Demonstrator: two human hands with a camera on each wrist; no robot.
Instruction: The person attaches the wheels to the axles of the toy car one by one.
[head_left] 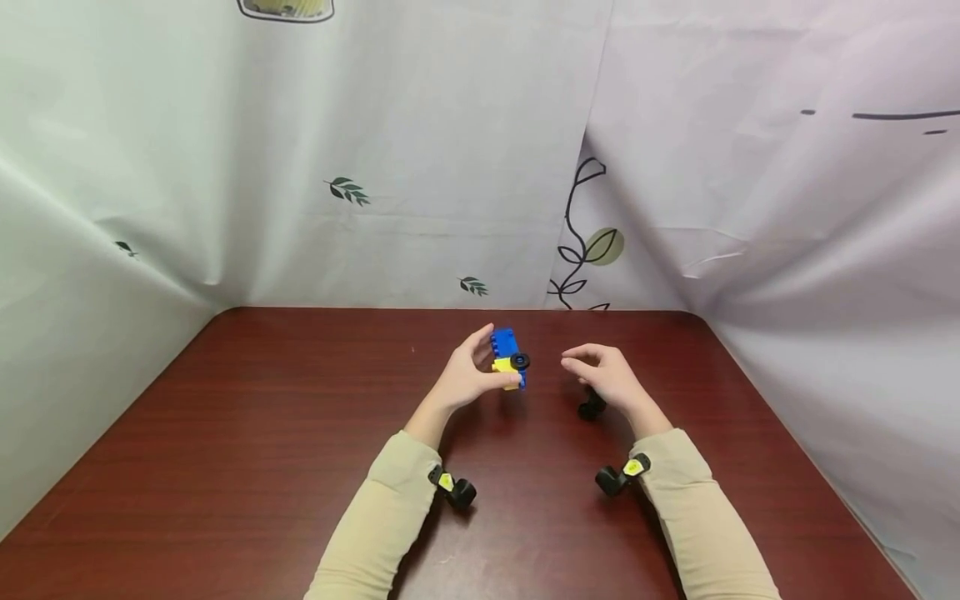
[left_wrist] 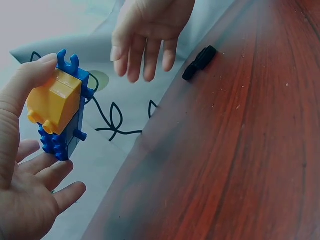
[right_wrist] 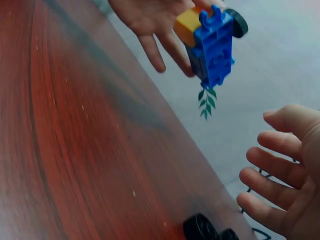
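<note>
In the head view my left hand (head_left: 463, 379) pinches a toy block car between thumb and fingers, above the table. The car has a blue chassis (head_left: 505, 342) with side pegs and a hook at one end, plus a yellow block (right_wrist: 186, 25) on top. One black wheel (right_wrist: 240, 23) is fitted on one side; bare pegs show on the other in the left wrist view. To its right, my right hand (head_left: 609, 375) is held in the air, fingers loosely bent and holding nothing. Loose black wheels (head_left: 592, 404) lie on the table below the right hand, partly hidden by it in the head view.
The reddish-brown wooden table (head_left: 262, 450) reaches back to a pale curtain (head_left: 420, 150) with printed leaves. This cloth hangs along the back and both sides. A small black camera is strapped to each sleeved wrist.
</note>
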